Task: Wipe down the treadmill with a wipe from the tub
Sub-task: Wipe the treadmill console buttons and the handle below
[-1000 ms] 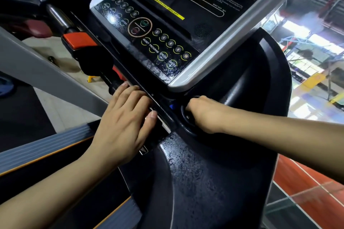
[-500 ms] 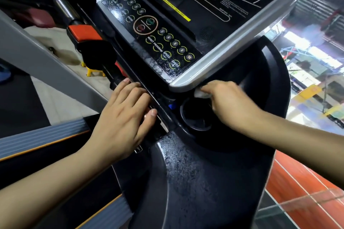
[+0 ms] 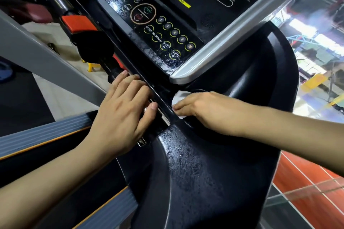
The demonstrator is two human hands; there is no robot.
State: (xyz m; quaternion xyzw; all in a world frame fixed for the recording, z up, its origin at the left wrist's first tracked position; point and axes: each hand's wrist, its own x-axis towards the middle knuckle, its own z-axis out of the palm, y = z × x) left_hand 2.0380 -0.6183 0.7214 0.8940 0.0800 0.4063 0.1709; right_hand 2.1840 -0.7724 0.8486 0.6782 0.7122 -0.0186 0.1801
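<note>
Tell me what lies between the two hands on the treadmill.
Head view: only a narrow glossy black ledge of the treadmill separates the left hand from the right hand, which presses a white wipe.

White wipe lying crumpled at frame centre, pressing against black treadmill cup recess; wet console sloping across top

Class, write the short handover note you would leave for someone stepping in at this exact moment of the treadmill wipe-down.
Left hand: fingers straight, resting flat on the black bar below the console, holding nothing.
Right hand: presses the white wipe at the rim of the round cup holder, right of the bar.
Done, judging by wet streaks: button panel and the black shroud below look damp.
Left: finish the cup holder; the orange-tipped handle and side rails show no sign of wiping. The tub is not in view.
</note>
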